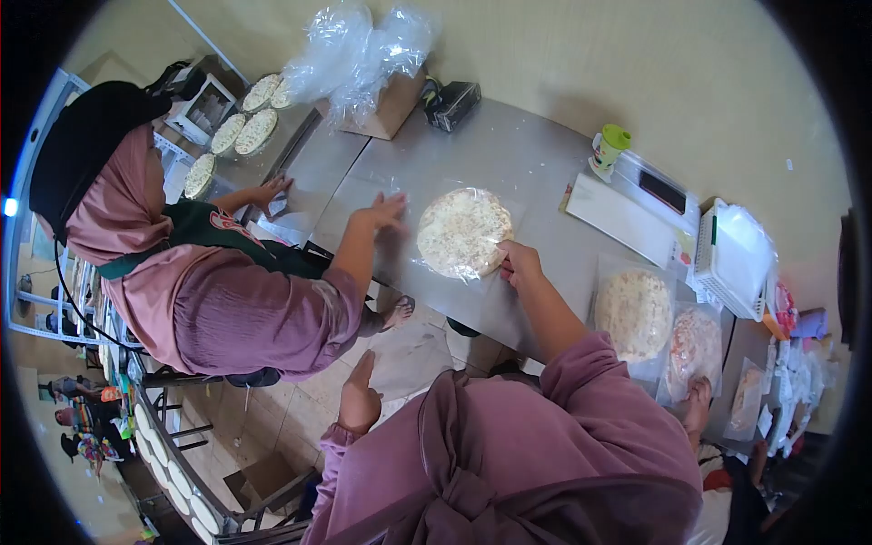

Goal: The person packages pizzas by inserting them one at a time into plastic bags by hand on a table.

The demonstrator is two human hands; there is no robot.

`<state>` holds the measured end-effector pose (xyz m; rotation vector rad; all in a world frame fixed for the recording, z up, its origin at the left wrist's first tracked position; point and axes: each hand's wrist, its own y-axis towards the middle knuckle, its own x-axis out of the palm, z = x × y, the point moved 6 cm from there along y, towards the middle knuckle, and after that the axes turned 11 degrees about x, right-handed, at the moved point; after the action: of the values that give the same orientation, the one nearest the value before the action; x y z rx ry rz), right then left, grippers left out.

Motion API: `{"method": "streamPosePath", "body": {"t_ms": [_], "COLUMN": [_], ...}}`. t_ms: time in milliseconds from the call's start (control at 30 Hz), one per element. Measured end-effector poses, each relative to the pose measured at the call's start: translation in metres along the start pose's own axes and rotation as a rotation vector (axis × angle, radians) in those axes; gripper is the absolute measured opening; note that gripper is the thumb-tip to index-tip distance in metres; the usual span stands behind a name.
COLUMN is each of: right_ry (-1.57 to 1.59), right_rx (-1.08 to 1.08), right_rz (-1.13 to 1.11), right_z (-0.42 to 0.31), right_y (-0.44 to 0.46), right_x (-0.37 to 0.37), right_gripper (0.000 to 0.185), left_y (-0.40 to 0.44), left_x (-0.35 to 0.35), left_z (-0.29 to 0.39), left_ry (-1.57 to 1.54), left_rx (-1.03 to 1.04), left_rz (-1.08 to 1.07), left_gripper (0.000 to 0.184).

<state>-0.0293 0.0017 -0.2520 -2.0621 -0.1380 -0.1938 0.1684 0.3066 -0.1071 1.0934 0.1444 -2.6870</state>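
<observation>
A pale, round pizza topped with white shreds lies in a clear plastic bag on the steel table. My right hand is closed at its lower right edge, thumb and fingers pinching the bagged rim. Away from the table, in front of my body, my left hand is raised with a finger pointing up; nothing shows in it. A co-worker's hand with spread fingers is just left of the bag, and that person's other hand rests farther left by some clear plastic.
Bagged pizzas lie to the right, where another person's hand touches one. Behind are a white board, a green-lidded cup and a white basket. Plastic bags top a cardboard box; unwrapped pizzas lie back left.
</observation>
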Motion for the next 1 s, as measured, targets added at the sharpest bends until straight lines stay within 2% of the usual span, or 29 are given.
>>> {"method": "streamPosePath", "body": {"t_ms": [133,200,333,400,433,500,633,733,833,867,900,967,1000], "right_ry": [0.012,0.269,0.299,0.371,0.371,0.356,0.296,0.269,0.261,0.225,0.227,0.516,0.516], "right_rx": [-0.034,-0.147,-0.156,-0.013,-0.016,-0.022,-0.044,-0.110,-0.268,-0.365,-0.375,-0.456,-0.469], "right_rz": [-0.052,-0.245,-0.279,-0.580,-0.583,-0.750,-0.750,-0.869,-0.839,-0.851,-0.841,-1.020,-1.010], "right_z": [-0.007,-0.012,-0.010,-0.007,-0.006,-0.009,-0.014,-0.018,-0.033,-0.040,-0.043,-0.052,-0.050], "right_y": [0.000,0.003,0.015,0.023,0.028,0.017,0.004,-0.001,-0.045,-0.068,-0.088,-0.127,-0.131], "right_x": [0.019,0.034,0.040,0.051,0.046,0.046,0.017,-0.019,-0.064,-0.077,-0.090,-0.113,-0.119], "right_gripper": [0.036,0.041,0.047,0.050,0.050,0.051,0.050,0.049,0.050,0.051,0.051,0.056,0.056], "left_y": [-0.011,-0.013,-0.011,-0.010,-0.009,-0.004,0.013,0.033,0.057,0.065,0.075,0.096,0.107], "left_x": [0.006,0.011,0.004,-0.003,-0.006,-0.016,-0.042,-0.062,-0.073,-0.075,-0.077,-0.073,-0.068], "left_z": [-0.007,-0.010,0.012,0.015,0.017,0.024,0.035,0.055,0.066,0.067,0.070,0.080,0.080], "left_ry": [-0.028,-0.128,-0.346,-0.465,-0.464,-0.568,-0.538,-0.557,-0.560,-0.557,-0.555,-0.546,-0.563], "left_rx": [-0.075,-0.150,-0.315,-0.271,-0.267,-0.292,-0.203,-0.149,-0.108,-0.051,0.003,0.055,0.112], "left_rz": [0.029,0.002,0.061,0.095,0.097,0.128,0.114,0.130,0.169,0.180,0.188,0.183,0.201], "left_gripper": [0.059,0.072,0.069,0.072,0.072,0.073,0.073,0.072,0.070,0.070,0.069,0.069,0.069]}}
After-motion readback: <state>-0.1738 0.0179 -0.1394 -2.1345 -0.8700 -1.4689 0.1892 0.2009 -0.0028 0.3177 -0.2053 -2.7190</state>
